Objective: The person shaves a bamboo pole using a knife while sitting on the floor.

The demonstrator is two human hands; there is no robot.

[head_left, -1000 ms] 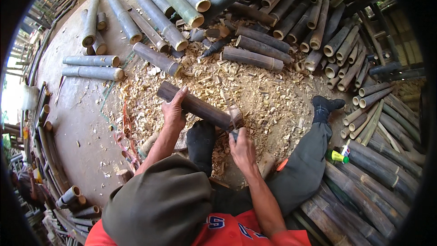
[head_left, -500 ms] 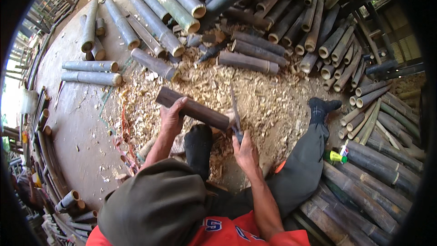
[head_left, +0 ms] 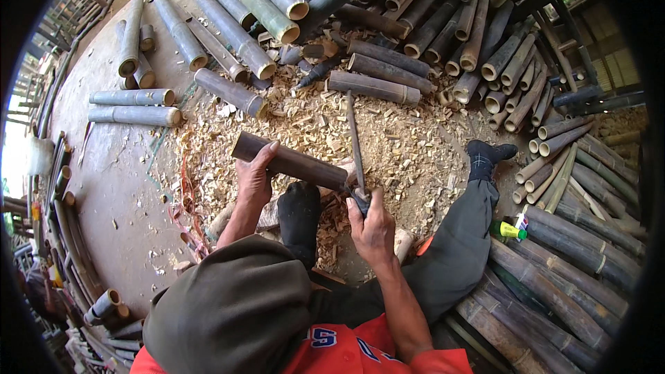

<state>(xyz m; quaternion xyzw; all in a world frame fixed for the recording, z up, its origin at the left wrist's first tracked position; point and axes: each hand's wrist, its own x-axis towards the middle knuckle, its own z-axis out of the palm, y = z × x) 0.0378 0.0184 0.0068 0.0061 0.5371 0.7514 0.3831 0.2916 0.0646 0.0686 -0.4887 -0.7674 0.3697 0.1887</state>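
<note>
A short dark bamboo tube (head_left: pixel 298 163) slants in front of me, its left end farther off than its right. My left hand (head_left: pixel 255 176) is closed round it near the left end, thumb on top. My right hand (head_left: pixel 373 227) grips a long-bladed knife (head_left: pixel 355 140) by its dark handle, with the blade pointing away from me. The blade's base crosses close to the tube's right end; whether they touch I cannot tell. Under the tube stands my dark-shod left foot (head_left: pixel 299 215).
Pale wood chips (head_left: pixel 415 159) cover the ground ahead. Cut bamboo tubes (head_left: pixel 377 88) lie beyond them, with longer poles (head_left: pixel 256 0) behind. More bamboo poles (head_left: pixel 554 284) are stacked on the right, holding a yellow bottle (head_left: pixel 511 230). My right leg (head_left: pixel 457 242) stretches out to the right.
The knife blade has swung up, and its tip now reaches farther away from me. My hands keep their holds, and the tube has shifted only slightly.
</note>
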